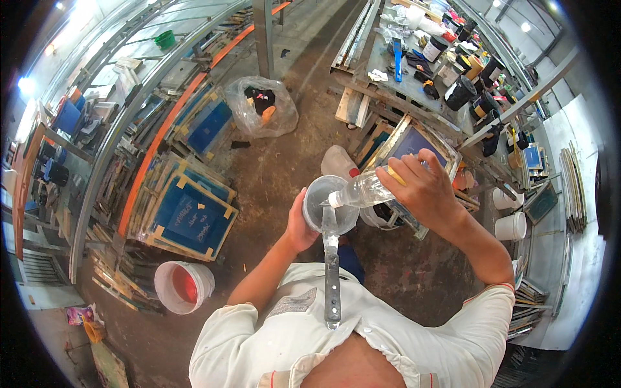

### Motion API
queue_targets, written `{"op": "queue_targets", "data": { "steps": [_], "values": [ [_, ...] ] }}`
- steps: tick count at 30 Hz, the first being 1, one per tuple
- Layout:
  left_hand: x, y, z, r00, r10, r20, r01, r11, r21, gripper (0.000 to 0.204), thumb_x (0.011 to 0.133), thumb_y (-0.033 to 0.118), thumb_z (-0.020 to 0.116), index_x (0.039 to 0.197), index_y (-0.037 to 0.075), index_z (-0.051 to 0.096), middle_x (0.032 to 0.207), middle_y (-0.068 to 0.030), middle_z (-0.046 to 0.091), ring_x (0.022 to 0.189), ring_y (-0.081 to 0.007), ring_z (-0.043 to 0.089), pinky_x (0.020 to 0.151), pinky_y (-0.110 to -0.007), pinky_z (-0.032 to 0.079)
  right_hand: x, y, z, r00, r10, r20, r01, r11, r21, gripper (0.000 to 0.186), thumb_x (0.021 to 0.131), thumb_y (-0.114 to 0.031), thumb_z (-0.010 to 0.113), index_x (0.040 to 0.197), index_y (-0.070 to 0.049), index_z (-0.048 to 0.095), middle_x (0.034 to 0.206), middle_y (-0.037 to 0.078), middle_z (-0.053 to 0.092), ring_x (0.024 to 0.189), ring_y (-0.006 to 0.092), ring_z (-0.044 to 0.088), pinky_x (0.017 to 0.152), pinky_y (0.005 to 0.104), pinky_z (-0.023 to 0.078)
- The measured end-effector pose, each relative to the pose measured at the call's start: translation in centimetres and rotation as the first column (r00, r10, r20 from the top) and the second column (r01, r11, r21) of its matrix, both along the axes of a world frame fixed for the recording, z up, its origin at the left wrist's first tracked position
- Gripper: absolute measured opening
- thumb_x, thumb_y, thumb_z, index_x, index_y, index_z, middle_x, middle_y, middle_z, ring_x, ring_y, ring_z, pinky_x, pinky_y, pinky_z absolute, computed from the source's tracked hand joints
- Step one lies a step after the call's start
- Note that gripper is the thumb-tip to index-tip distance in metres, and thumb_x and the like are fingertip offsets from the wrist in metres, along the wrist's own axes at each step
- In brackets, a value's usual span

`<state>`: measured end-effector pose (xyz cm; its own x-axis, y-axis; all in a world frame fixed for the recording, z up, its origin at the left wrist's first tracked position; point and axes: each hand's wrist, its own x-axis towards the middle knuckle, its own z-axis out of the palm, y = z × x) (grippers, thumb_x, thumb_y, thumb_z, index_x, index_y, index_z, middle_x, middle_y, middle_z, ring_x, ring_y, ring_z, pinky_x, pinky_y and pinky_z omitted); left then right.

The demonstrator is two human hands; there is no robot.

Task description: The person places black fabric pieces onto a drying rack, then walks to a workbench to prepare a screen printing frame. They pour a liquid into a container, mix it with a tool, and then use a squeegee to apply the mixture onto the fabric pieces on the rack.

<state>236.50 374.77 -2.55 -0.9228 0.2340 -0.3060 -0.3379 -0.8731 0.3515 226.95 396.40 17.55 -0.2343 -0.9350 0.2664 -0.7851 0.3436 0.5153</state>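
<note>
My left hand (300, 226) is wrapped round the side of a translucent plastic tub (312, 199) in front of my chest. A clear plastic bottle (364, 191) lies tipped sideways in the closed fingers of my right hand (425, 191). Its white neck points over the tub's mouth. Whether liquid is running out is hard to tell. A spatula (332, 284) with a dark riveted handle rests in the tub, its blade inside and its handle toward my chest. The tub's contents do not show clearly.
Framed screens (194, 216) lean against the rack at the left, near a white bucket (184, 287) with red inside. A clear bag (262, 116) sits on the floor ahead. At the far right, a cluttered table (378, 48) carries black tubs (460, 94).
</note>
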Motion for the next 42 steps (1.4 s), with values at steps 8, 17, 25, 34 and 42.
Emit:
{"op": "queue_targets", "data": {
  "steps": [8, 17, 25, 34, 42],
  "values": [
    [0.3, 0.4, -0.3, 0.999, 0.022, -0.036, -0.022, 1.0, 0.003, 0.058, 0.103, 0.055, 0.037, 0.142, 0.016, 0.054, 0.137, -0.0049, 0.062, 0.123, -0.0249, 0.061, 0.105, -0.045, 0.048, 0.1, -0.8, 2.3, 0.998, 0.001, -0.067, 0.001, 1.0, 0.02, 0.027, 0.082, -0.014, 0.068, 0.108, -0.017, 0.071, 0.099, 0.0, 0.066, 0.098, 0.0141, 0.06, 0.1, 0.0363, 0.035],
    [-0.7, 0.6, 0.1, 0.999, -0.023, -0.047, 0.024, 1.0, 0.012, 0.057, 0.102, 0.054, 0.037, 0.141, 0.016, 0.056, 0.137, -0.0053, 0.062, 0.123, -0.0251, 0.06, 0.106, -0.046, 0.048, -0.3, 0.3, 2.8, 0.994, -0.031, -0.109, 0.037, 0.998, 0.05, 0.024, 0.08, -0.015, 0.069, 0.104, -0.018, 0.071, 0.095, -0.002, 0.064, 0.096, 0.0135, 0.059, 0.099, 0.0363, 0.036],
    [-2.1, 1.3, -0.1, 0.999, -0.052, -0.011, 0.052, 0.999, -0.004, 0.059, 0.102, 0.055, 0.037, 0.143, 0.015, 0.053, 0.139, -0.0065, 0.06, 0.125, -0.0257, 0.06, 0.107, -0.047, 0.047, -0.8, 1.1, 3.2, 0.988, -0.079, -0.135, 0.086, 0.995, 0.045, 0.023, 0.08, -0.014, 0.069, 0.103, -0.019, 0.071, 0.094, -0.002, 0.064, 0.095, 0.013, 0.059, 0.098, 0.0366, 0.036],
    [-3.8, 2.4, -0.6, 0.997, -0.053, -0.051, 0.052, 0.998, -0.027, 0.061, 0.102, 0.057, 0.035, 0.143, 0.015, 0.054, 0.138, -0.0064, 0.061, 0.123, -0.0259, 0.061, 0.106, -0.047, 0.048, -2.1, 2.2, 2.9, 0.989, -0.093, -0.112, 0.098, 0.994, 0.042, 0.024, 0.08, -0.014, 0.069, 0.104, -0.019, 0.071, 0.097, -0.002, 0.065, 0.095, 0.0133, 0.059, 0.098, 0.0377, 0.036],
    [-6.2, 3.7, 0.1, 0.998, -0.058, -0.036, 0.057, 0.998, -0.033, 0.059, 0.103, 0.054, 0.035, 0.142, 0.016, 0.055, 0.139, -0.0055, 0.061, 0.124, -0.0259, 0.06, 0.106, -0.047, 0.048, -4.6, 4.0, 2.5, 0.989, -0.089, -0.118, 0.092, 0.995, 0.026, 0.023, 0.083, -0.018, 0.064, 0.105, -0.021, 0.071, 0.094, -0.003, 0.063, 0.094, 0.0136, 0.058, 0.097, 0.0372, 0.036]
  ]
}}
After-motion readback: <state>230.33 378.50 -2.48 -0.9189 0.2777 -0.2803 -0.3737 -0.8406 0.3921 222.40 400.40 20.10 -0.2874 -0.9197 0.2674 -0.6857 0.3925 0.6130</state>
